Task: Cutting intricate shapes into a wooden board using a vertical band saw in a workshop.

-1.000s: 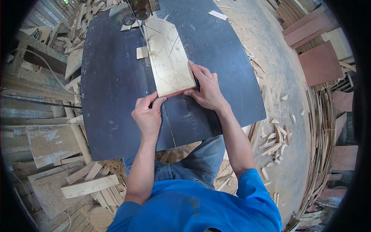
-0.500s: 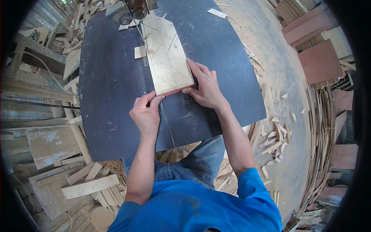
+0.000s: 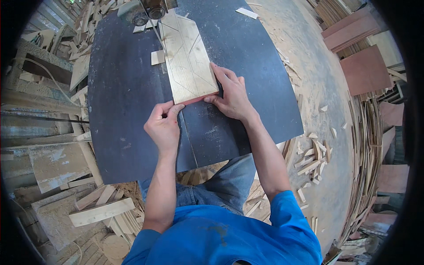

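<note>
A pale wooden board (image 3: 191, 66) with pencilled angled lines and a reddish near end lies flat on the dark saw table (image 3: 128, 97). My left hand (image 3: 163, 126) pinches its near left corner between thumb and fingers. At the near right corner, my right hand (image 3: 232, 95) grips the board, fingers along the right side and thumb at the end. The thin band saw blade (image 3: 156, 31) runs down at the board's left edge. Just left of the board sits a small square offcut (image 3: 157, 57). The board's far end is partly hidden by the saw's guide (image 3: 155, 9).
Another pale offcut (image 3: 247, 13) lies at the table's far right. Scrap pieces (image 3: 312, 159) litter the floor to the right. Thin wooden strips (image 3: 364, 145) and reddish panels (image 3: 365, 70) are stacked beyond. Wood scraps (image 3: 102, 212) also pile up at the lower left.
The board has slid slightly away from me along the blade, both hands moving with it. The whole view has also shifted a little.
</note>
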